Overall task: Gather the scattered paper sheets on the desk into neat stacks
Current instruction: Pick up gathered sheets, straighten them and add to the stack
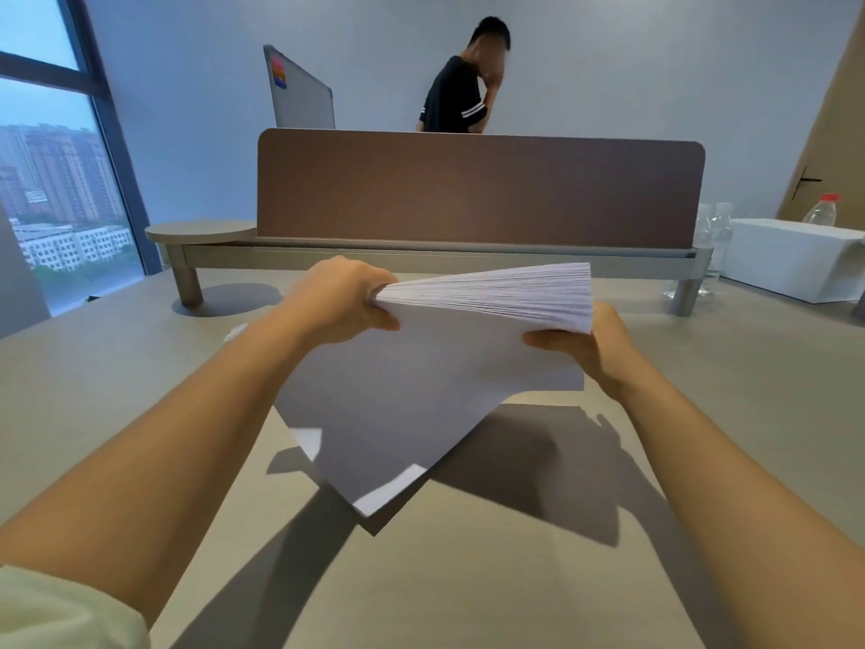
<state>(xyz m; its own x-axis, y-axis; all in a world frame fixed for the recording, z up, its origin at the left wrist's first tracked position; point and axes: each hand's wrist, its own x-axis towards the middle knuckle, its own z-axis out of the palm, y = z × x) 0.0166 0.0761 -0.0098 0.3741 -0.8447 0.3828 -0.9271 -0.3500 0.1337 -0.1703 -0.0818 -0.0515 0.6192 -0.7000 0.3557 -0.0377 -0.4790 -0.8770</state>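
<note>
both hands raised, left (pixel 344 297) and right (pixel 587 344) gripping

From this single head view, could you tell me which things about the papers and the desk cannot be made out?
- Desk under the paper stack: hidden by the stack, so sheets lying there cannot be ruled out.
- Left hand and right hand: fingers behind the stack are hidden.
- Far desk side: blocked by the brown divider.
- White box: cut off by the right edge.
</note>
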